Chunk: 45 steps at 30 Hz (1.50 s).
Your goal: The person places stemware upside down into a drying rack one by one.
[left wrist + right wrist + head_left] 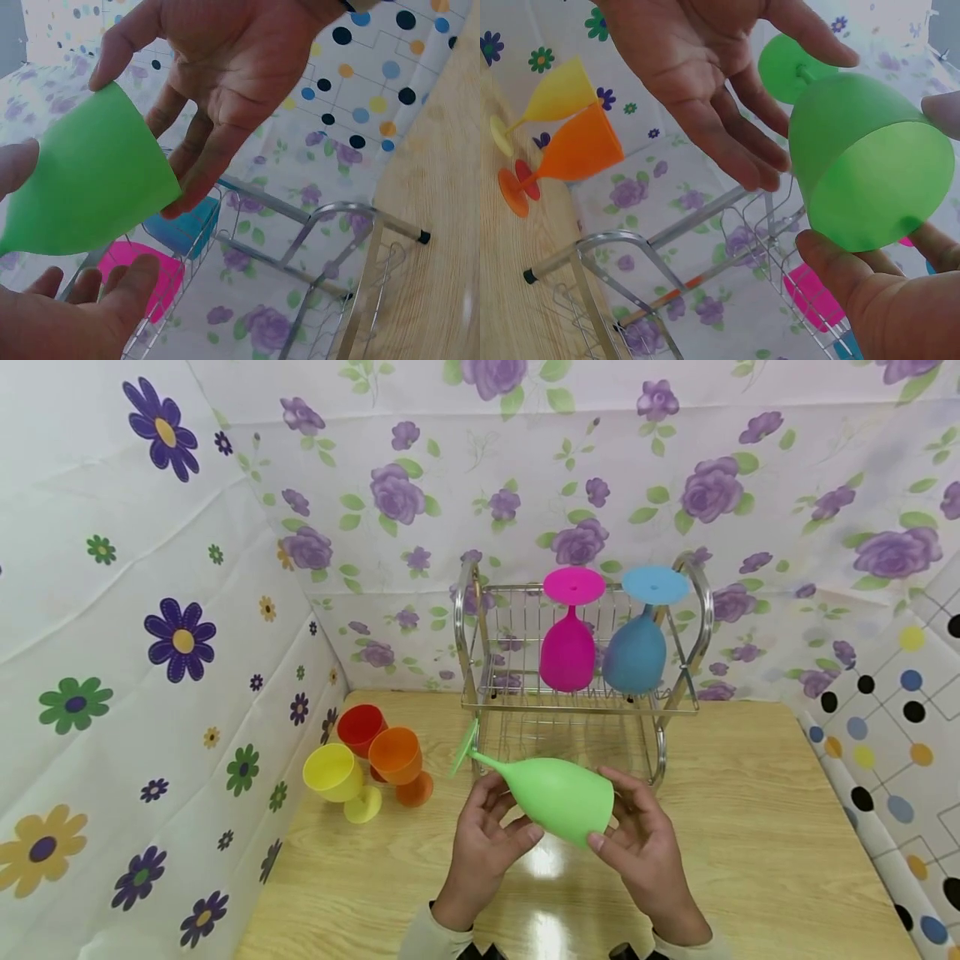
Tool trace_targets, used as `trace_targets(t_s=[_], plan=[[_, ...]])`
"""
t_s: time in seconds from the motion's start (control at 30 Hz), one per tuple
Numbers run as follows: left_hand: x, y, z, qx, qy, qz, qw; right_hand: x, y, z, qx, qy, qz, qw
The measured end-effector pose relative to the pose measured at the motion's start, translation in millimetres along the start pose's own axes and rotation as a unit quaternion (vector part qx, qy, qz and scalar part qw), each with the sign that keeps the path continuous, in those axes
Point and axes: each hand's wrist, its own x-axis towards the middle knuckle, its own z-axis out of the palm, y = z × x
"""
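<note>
A green plastic goblet [558, 797] is held tilted on its side, its foot up to the left and its mouth to the lower right. My right hand [641, 843] pinches the bowl at the rim, thumb on the near side and fingers behind. Loosely spread beside the stem end of the bowl is my left hand [491, 835]. Its thumb lies at the bowl's lower edge; its fingers [735, 139] look relaxed, not wrapped round it. Behind the goblet, a pink goblet [567, 652] and a blue goblet [636, 652] stand upside down on the rack's upper tier.
The two-tier metal dish rack [577, 708] stands at the back of the wooden table [772, 827]. Upright at the left are a yellow goblet [332, 774], a red goblet [361, 729] and an orange goblet [396, 756]. Patterned cloth walls [420, 452] enclose the table.
</note>
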Motion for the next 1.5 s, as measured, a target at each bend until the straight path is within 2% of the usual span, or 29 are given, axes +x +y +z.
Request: trace_targets(t_s=[0.23,0.4,0.57,0.67,0.77,0.87,0.97,1.17,1.27,1.5], plan=[[3.5,-1.7,2.7,-0.067,-0.032,0.004,0.9972,-1,2,6.1,0.025,0.001,-0.002,1.000],[4.9,-2.8,3.1,-0.074,-0.032,0.019,0.9965,-2,4,8.5,0.035,-0.008,-0.001,0.999],[8.4,1.8,2.2,-0.061,-0.032,0.022,0.9974,-1,3,7.1,0.019,-0.013,0.010,1.000],[14.0,9.0,-0.6,-0.044,-0.030,0.030,0.9981,1,1,4.3,0.008,-0.019,0.010,1.000],[22.3,19.0,-5.2,-0.013,-0.027,0.055,0.9980,4,0,-0.8,-0.003,-0.022,-0.007,1.000],[32.6,32.1,-10.6,0.030,-0.022,0.086,0.9956,6,0,-7.5,-0.021,-0.019,-0.016,0.999],[43.8,48.3,-15.8,0.064,-0.013,0.100,0.9928,6,2,-14.5,-0.052,-0.013,-0.012,0.999],[70.2,77.4,-23.2,0.123,0.010,0.105,0.9868,4,7,-33.4,-0.109,0.002,-0.013,0.994],[81.8,88.8,-25.6,0.150,0.018,0.101,0.9833,5,9,-45.3,-0.138,0.023,-0.003,0.990],[112.1,102.0,-28.4,0.222,0.038,0.073,0.9716,13,14,-69.4,-0.206,0.059,0.005,0.977]])
